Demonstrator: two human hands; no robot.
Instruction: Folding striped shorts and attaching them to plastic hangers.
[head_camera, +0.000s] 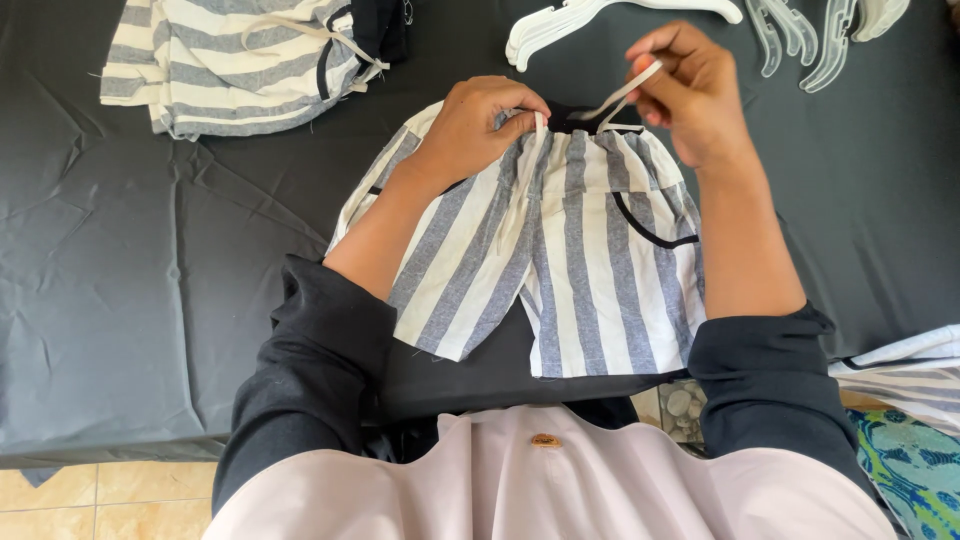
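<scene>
A small pair of grey-and-white striped shorts (560, 260) lies flat on the black table cover (130, 280), waistband away from the person and the two legs pointing back toward the body, near the middle of the near edge. A pale drawstring (618, 97) comes out of the waistband at its centre. The left hand (478, 125) rests on the waistband with the fingers curled down and closed, pinching one end of the cord where it leaves the fabric, so that this end hangs down over the front of the shorts. The right hand (690, 90) is raised just above the waistband, thumb and forefinger pressed together on the other end of the cord and drawing it up taut at a slant; the remaining fingers are loosely bent. A dark curved pocket trim shows on the right leg of the shorts. Beyond the left hand, at the far left of the table, a heap of more striped shorts (235, 60) lies folded on itself, well apart from the one being handled. At the far edge, several white and clear plastic hangers (620, 15) lie loose. At the right edge, another striped garment (905, 375) lies over a blue-green patterned cloth (915, 470). No box, bag or tray shows on the table.
</scene>
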